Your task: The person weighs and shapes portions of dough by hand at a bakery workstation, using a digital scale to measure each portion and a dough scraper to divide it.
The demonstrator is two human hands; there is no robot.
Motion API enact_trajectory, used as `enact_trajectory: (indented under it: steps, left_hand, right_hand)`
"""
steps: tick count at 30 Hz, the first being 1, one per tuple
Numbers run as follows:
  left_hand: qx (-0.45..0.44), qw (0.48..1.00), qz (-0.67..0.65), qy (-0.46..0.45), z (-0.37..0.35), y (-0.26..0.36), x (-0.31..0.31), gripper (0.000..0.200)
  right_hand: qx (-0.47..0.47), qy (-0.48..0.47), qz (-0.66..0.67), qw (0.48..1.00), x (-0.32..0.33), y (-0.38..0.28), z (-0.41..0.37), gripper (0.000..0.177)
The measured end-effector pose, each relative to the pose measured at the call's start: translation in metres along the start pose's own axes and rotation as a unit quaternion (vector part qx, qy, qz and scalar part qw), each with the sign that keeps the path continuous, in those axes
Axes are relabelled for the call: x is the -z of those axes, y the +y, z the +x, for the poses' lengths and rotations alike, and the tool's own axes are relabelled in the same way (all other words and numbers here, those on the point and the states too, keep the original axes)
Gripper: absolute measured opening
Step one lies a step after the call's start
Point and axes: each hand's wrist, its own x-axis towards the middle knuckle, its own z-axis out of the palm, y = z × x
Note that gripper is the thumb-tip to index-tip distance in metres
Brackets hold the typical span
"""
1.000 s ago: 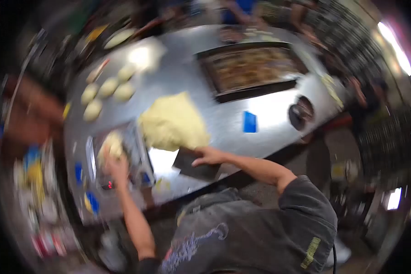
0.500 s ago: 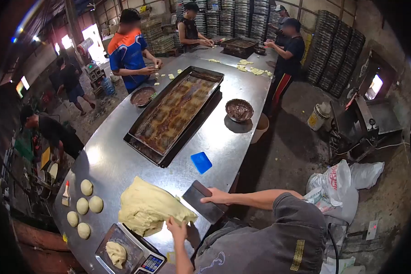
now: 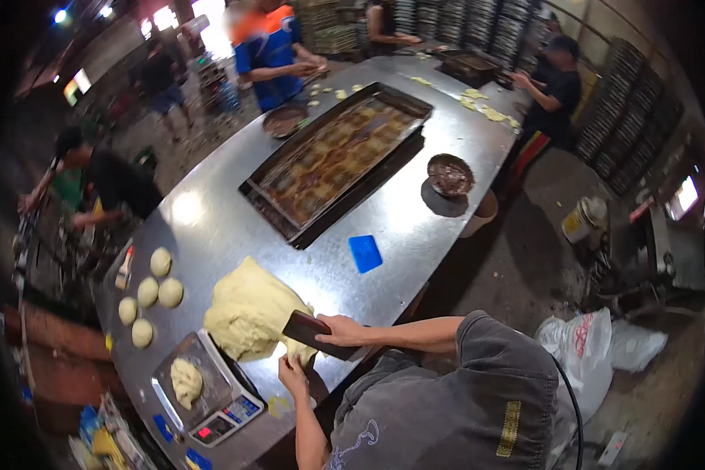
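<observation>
A large mass of pale dough (image 3: 251, 309) lies at the near part of the metal table. My right hand (image 3: 339, 330) grips a dark flat scraper (image 3: 309, 329), its blade at the dough's right edge. Just below, my left hand (image 3: 293, 374) pinches the narrow end of the dough. A smaller dough lump (image 3: 186, 381) rests on a digital scale (image 3: 225, 415) to the left. Several round dough balls (image 3: 148, 291) sit farther left beside a brush (image 3: 124, 269).
A long oily tray (image 3: 341, 160) lies mid-table, with a blue scraper (image 3: 365, 253) and a bowl of dark filling (image 3: 450, 175) to its right. Co-workers stand around the far end, another person (image 3: 117, 180) at the left. White sacks (image 3: 576, 352) stand at the right.
The scraper and my right hand have moved left onto the dough's edge. The head view has shifted, showing more of the scale's surroundings.
</observation>
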Motion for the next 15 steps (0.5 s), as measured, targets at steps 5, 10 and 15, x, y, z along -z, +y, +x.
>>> enact_trajectory:
  steps: [5, 10, 15]
  left_hand:
    - [0.132, 0.99, -0.045, 0.035, -0.046, 0.015, 0.016, 0.023]
    - [0.2, 0.963, -0.169, 0.067, -0.066, -0.045, 0.012, 0.02]
    - [0.181, 0.974, -0.073, 0.115, -0.059, -0.041, 0.076, 0.035]
  right_hand:
    - [0.051, -0.097, -0.095, 0.989, -0.038, -0.051, 0.004, 0.03]
    - [0.082, -0.165, -0.152, 0.971, -0.095, -0.057, 0.021, 0.025]
    - [0.068, -0.211, -0.106, 0.969, -0.157, -0.005, 0.078, 0.041]
